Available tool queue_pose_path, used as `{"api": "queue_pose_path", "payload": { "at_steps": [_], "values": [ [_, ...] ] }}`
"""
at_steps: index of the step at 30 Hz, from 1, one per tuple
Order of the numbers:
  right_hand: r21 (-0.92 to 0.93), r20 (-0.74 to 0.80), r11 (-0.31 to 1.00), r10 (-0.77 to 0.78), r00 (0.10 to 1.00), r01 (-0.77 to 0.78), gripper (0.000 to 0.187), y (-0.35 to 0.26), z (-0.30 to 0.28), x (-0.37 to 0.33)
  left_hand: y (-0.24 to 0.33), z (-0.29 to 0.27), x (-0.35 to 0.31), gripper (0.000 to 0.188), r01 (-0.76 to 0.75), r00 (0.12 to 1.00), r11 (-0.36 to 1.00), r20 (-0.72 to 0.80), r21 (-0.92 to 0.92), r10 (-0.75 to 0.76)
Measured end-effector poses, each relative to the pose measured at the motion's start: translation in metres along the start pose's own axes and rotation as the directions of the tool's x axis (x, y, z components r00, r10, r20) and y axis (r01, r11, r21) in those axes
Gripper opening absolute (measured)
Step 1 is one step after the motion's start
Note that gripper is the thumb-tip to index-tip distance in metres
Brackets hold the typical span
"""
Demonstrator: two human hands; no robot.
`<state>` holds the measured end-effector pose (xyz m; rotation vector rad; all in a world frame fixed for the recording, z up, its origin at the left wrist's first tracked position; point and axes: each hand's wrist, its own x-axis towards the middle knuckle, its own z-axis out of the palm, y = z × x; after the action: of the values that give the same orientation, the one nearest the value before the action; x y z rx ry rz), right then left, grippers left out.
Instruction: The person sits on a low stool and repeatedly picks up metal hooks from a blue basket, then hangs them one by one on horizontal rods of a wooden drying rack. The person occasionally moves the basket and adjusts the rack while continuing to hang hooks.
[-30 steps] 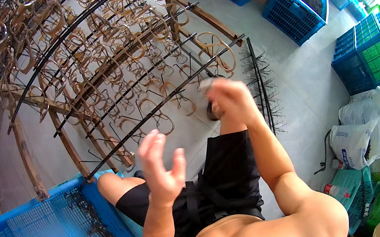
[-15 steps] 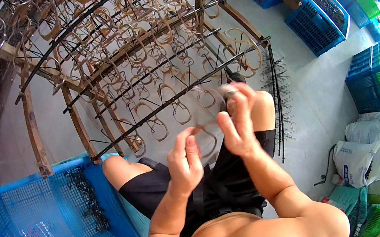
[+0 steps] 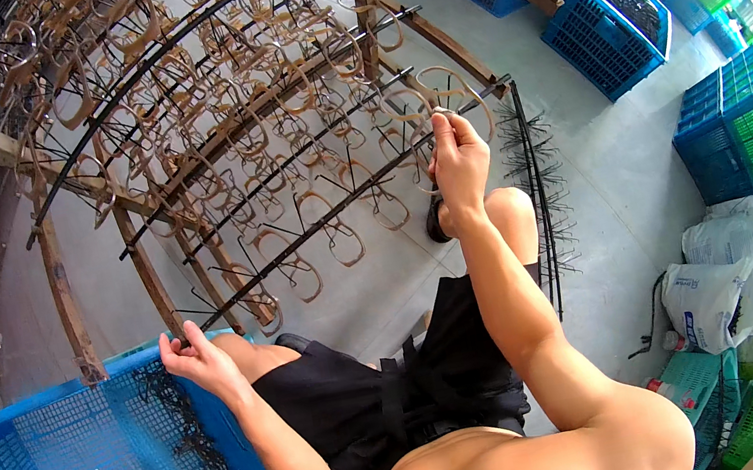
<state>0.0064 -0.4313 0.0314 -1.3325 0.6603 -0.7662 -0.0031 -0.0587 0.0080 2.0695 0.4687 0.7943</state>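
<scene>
Pale grey floor (image 3: 606, 164) spreads beneath a broad brown wooden rack (image 3: 146, 265) crossed by black rods, which reaches from the person's knees toward the far side. Beside the left knee stands a big blue plastic basket (image 3: 232, 442) with mesh walls. Past the right knee are slim black rods bristling with thin wires (image 3: 536, 177).

Nearest the person, a straight black front rod (image 3: 359, 194) slants across the rack, rising to the right. Judging by how things hang, the rods behind it look thickly filled with tan, thin-framed loops, while this one bears only a few, with bare stretches between; whether that counts as finished I cannot tell.

The right hand (image 3: 462, 164) is near its right end, fingers pinched on a slender tan loop (image 3: 426, 100). The left hand (image 3: 205, 364) is at its left end, above the basket's rim, fingers half curled; whether they grip anything is unclear. Smallest, a tangle of dark wires (image 3: 190, 424) lies along the basket's right side.
</scene>
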Motion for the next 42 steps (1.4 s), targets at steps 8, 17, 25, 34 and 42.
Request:
{"api": "queue_pose_path", "payload": {
  "at_steps": [8, 17, 25, 34, 42],
  "values": [
    [0.269, 0.107, 0.941, 0.182, 0.977, -0.205, 0.022, 0.015, 0.003, 0.015, -0.004, -0.004, 0.007, 0.024, 0.333, 0.935, 0.890, 0.231, -0.313, -0.269],
    [0.045, 0.198, 0.992, 0.109, 0.974, -0.121, 0.022, 0.011, 0.006, 0.004, -0.006, -0.010, -0.010, 0.019, 0.333, 0.941, 0.773, 0.235, -0.540, -0.242],
    [-0.247, 0.208, 0.956, -0.108, 0.972, 0.159, 0.020, 0.010, 0.004, 0.005, -0.004, -0.010, -0.010, 0.019, 0.344, 0.938, 0.780, 0.224, -0.523, -0.264],
    [-0.160, 0.162, 0.985, -0.029, 0.986, 0.056, 0.021, 0.010, 0.006, -0.001, -0.004, -0.009, -0.009, 0.020, 0.324, 0.945, 0.785, 0.218, -0.528, -0.244],
    [0.027, 0.162, 0.993, 0.110, 0.981, -0.115, 0.021, 0.005, -0.001, 0.012, -0.008, -0.012, -0.011, 0.020, 0.352, 0.934, 0.754, 0.258, -0.555, -0.246]
  ]
}}
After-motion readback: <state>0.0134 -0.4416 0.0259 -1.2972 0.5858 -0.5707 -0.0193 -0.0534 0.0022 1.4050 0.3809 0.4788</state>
